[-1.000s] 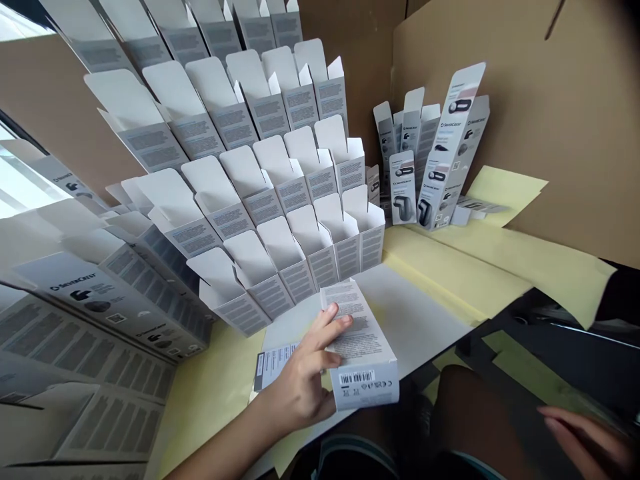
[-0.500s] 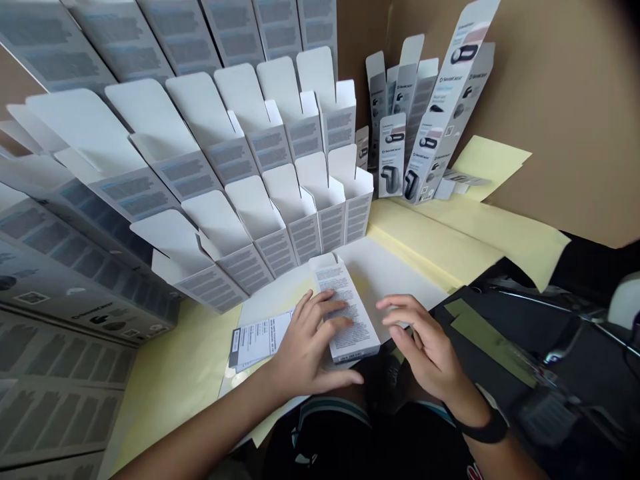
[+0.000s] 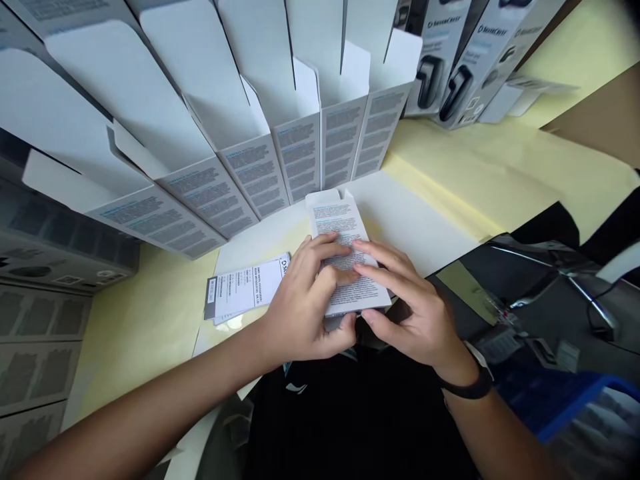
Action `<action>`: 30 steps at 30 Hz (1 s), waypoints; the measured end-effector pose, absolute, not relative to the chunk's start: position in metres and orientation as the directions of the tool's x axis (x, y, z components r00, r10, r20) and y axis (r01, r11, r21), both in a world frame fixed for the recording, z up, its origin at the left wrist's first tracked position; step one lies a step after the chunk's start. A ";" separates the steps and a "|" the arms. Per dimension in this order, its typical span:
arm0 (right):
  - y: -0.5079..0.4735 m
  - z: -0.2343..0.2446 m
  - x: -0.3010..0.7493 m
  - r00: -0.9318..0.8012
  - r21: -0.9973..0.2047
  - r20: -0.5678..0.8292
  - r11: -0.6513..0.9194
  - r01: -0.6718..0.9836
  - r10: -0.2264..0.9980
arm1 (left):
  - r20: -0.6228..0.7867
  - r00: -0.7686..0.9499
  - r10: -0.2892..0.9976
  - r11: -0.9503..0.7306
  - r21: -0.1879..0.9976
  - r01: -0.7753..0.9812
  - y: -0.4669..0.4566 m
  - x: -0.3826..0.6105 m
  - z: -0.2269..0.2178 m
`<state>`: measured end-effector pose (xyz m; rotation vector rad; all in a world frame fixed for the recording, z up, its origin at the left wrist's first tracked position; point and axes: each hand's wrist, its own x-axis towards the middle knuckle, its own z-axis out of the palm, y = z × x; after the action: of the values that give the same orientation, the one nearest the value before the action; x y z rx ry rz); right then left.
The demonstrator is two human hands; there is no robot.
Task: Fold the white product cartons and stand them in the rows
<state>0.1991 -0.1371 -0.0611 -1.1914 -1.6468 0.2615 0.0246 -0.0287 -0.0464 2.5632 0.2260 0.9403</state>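
A flat white printed carton [image 3: 336, 219] lies on the worktop in front of me, its flap end pointing away. My left hand [image 3: 315, 300] holds its left side, with curled fingers on the printed face and the thumb by the near end. From the right, my right hand [image 3: 407, 300] rests its fingertips on the same face. Its thumb is at the near right corner. Left of the carton lies a small stack of printed leaflets [image 3: 245, 287], partly behind my left hand.
Several upright cartons with open flaps [image 3: 295, 143] stand in a row beyond the carton. Printed product boxes [image 3: 450, 73] stand at the back right. Yellow paper [image 3: 450, 173] covers part of the worktop. At the lower right is a blue-edged container [image 3: 575, 407].
My right hand has moved left from beside the carton onto it. My left thumb has drawn in to the carton's near end. The view has tilted down and closer.
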 end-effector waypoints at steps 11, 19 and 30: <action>-0.134 -0.063 0.191 0.093 -0.655 0.627 0.459 0.601 0.773 | 0.579 0.773 0.259 -0.913 0.407 0.001 -0.026 0.025 -0.048; -0.135 -0.064 0.189 0.108 -0.690 0.595 0.437 0.577 0.797 | 0.566 0.784 0.256 -0.916 0.402 0.009 -0.025 0.024 -0.048; -0.138 -0.067 0.195 0.087 -0.718 0.583 0.463 0.519 0.808 | 0.566 0.790 0.237 -0.924 0.382 0.004 -0.024 0.023 -0.047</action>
<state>0.1950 -0.1376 -0.0672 -1.1895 -1.5739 0.3168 0.0231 -0.0245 -0.0470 2.6177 0.1837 0.8962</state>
